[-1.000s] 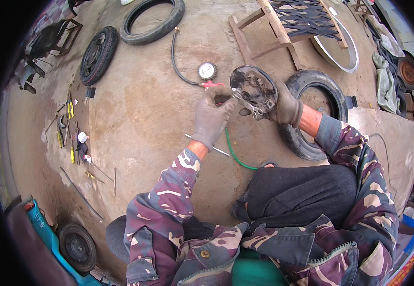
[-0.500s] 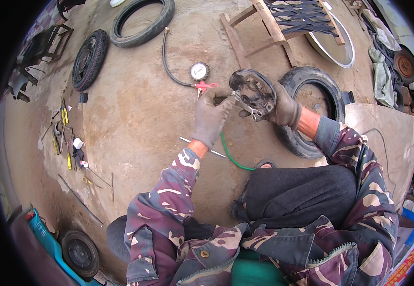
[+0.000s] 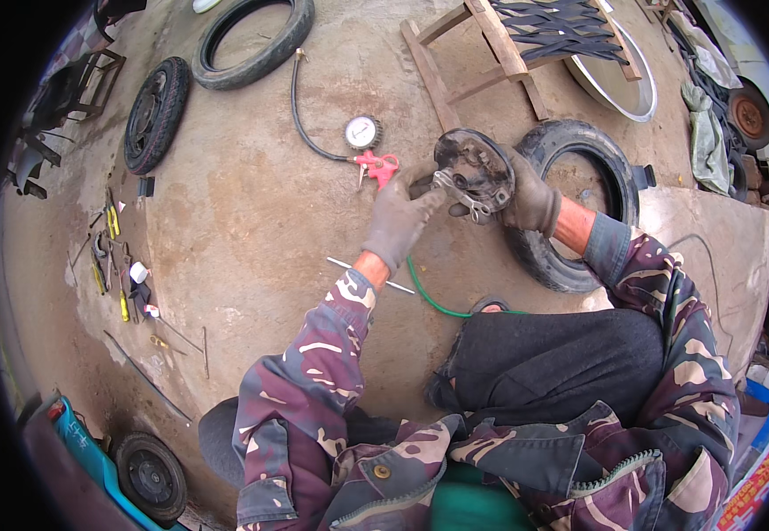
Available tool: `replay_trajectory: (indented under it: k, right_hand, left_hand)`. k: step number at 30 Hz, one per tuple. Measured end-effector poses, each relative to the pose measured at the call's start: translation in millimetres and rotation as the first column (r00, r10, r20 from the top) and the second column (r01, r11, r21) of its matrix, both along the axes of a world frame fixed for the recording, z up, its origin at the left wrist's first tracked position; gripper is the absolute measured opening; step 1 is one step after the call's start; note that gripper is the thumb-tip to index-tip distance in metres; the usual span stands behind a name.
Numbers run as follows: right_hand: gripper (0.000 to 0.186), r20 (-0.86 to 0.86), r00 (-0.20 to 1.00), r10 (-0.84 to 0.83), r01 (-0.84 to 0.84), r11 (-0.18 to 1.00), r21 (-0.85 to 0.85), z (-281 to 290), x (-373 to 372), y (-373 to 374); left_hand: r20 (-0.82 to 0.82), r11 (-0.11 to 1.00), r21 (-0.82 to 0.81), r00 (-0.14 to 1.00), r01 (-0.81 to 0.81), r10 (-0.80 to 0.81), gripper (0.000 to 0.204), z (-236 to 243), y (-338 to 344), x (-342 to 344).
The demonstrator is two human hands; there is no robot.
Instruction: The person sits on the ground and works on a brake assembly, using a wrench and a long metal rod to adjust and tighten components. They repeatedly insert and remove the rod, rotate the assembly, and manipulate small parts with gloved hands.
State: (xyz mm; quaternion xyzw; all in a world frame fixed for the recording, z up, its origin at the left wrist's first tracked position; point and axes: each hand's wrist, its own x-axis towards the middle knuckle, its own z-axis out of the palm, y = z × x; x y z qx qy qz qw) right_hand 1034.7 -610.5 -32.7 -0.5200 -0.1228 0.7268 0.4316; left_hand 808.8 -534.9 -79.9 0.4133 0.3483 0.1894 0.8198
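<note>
my left grip [image 3: 399,219], gloved in grey, pinches one end of a lever [image 3: 471,205] between thumb and fingers. my right grip [image 3: 529,196] is closed round the far edge of the plate [image 3: 473,164], a dark, grimy round part that bears the lever. the plate is up in front of me, over the floor [image 3: 252,221], tilted so its inner face shows.

the floor is brown concrete, stained and patchy, with a paler slab [image 3: 712,234] on the right. just past my left grip lie a white-faced gauge [image 3: 362,133] and its red trigger [image 3: 378,165], with a black hose [image 3: 303,119] curving away from them. a green hose [image 3: 426,295] bends across near my foot, and a thin rod [image 3: 338,263] lies by my left wrist.

behind my right grip a tyre [image 3: 619,177] lies flat; beyond it stand a wooden stool [image 3: 510,44] laced with black straps and a silver basin [image 3: 615,81]. far off to the left are another tyre [image 3: 238,78] and a wheel [image 3: 156,115]. nearer, yellow-handled tools [image 3: 112,221] lie scattered. at the lower left a turquoise panel [image 3: 92,451] stands beside a second wheel [image 3: 150,478]. along the right edge are pale sacks [image 3: 706,146] and a wheel with a rusty hub [image 3: 750,118].
</note>
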Motion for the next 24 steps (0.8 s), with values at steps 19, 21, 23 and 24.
replay_trajectory:
  k: [19,21,23,24]
  right_hand:
    - [0.051,-0.223,0.974,0.032,0.008,0.984,0.177,6.6,-1.4,4.5]
    - [0.045,-0.161,0.987,0.019,0.012,0.981,0.194,9.9,-12.8,5.8]
    - [0.042,-0.127,0.992,-0.007,0.033,0.979,0.202,13.7,-23.5,6.6]
    - [0.043,-0.126,0.992,-0.005,0.039,0.963,0.267,16.6,-26.9,6.6]
  left_hand:
    - [-0.053,1.000,-0.002,0.998,0.014,-0.014,0.049,11.9,4.9,-8.8]
    - [-0.132,0.999,0.041,0.991,0.015,-0.010,0.049,24.6,6.9,-12.0]
    - [-0.101,0.996,0.090,0.995,0.003,0.006,0.049,35.0,7.1,-13.8]
    - [-0.113,0.995,0.102,0.994,-0.001,0.012,0.049,39.1,6.1,-13.6]
